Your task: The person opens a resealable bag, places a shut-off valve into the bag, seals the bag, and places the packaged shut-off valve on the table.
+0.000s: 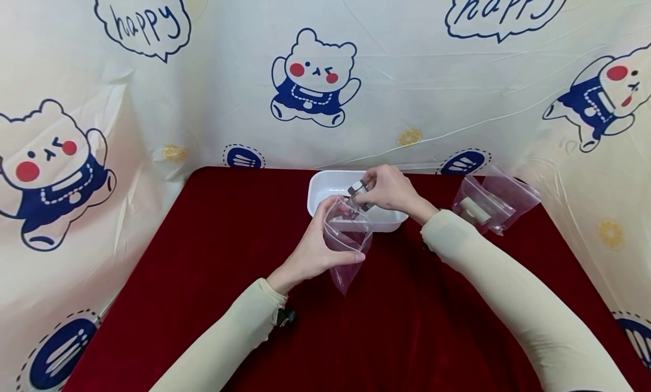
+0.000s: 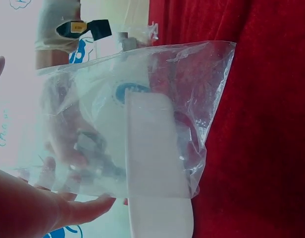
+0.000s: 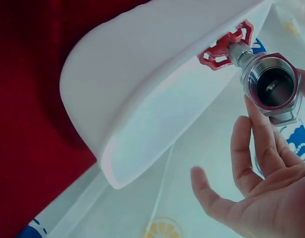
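In the head view my left hand point(image 1: 310, 248) holds a clear zip-lock bag point(image 1: 346, 276) by its mouth, which gapes upward. The bag point(image 2: 202, 64) stretches across the left wrist view with nothing plainly inside it. My right hand point(image 1: 391, 188) grips a metal valve point(image 1: 357, 187) beside the bag's mouth, over the white plastic tray point(image 1: 311, 194). Seen in the right wrist view, the valve point(image 3: 251, 82) has a wide threaded opening and a red handwheel point(image 3: 224, 47). The thumb of the right hand point(image 3: 276, 173) is mostly out of that view.
At the table's right side lie clear zip-lock bags point(image 1: 513, 197) with a pale cylindrical fitting point(image 1: 475, 210) inside. Dark red cloth point(image 1: 229, 251) covers the table. A printed curtain point(image 1: 386, 98) hangs behind and along both sides.
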### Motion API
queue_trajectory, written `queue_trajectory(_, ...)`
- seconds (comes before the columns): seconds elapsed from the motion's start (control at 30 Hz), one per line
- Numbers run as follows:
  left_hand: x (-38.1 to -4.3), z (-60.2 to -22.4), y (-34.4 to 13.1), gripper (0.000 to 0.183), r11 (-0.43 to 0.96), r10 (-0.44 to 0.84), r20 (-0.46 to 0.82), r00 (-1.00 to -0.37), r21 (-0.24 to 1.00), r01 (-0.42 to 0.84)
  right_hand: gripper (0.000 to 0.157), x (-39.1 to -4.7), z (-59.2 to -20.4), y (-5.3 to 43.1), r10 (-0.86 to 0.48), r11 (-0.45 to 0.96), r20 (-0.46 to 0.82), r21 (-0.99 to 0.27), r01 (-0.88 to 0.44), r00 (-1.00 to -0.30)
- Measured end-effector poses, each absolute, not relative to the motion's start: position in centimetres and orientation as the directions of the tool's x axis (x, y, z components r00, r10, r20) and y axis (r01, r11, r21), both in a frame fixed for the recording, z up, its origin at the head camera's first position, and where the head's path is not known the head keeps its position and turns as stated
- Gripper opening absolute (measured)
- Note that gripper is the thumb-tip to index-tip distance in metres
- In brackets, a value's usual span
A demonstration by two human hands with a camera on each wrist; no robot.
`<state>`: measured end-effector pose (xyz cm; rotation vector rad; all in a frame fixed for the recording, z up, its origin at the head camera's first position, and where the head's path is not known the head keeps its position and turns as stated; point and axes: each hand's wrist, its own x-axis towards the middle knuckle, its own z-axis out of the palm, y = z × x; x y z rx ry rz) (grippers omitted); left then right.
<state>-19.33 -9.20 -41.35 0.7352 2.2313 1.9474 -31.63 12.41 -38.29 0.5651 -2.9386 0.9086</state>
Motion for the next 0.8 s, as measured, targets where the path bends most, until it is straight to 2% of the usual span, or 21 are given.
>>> queue_trajectory(0.27,-19.5,-41.4,-9.1,0.103,0.052,0.415,0.242,-0.877,0.956,0.289,0.031,-30.4,-36.5,12.7,-0.307,0.774,0.144,-0.538,-0.334,-0.941)
queue_trajectory(0.57,-19.3,-41.4,-9.1,0.109,0.095,0.403,0.2,-0.893,0.961,0.258,0.031,-29.2,-34.6,13.0,-0.249,0.775,0.149,-0.562,-0.289,-0.957)
queue_trajectory(0.8,-19.4,-41.5,-8.9,0.108,0.09,0.4,0.212,-0.891,0.959,0.269,0.035,-28.3,-33.3,13.3,-0.217,0.77,0.176,-0.574,-0.28,-0.96)
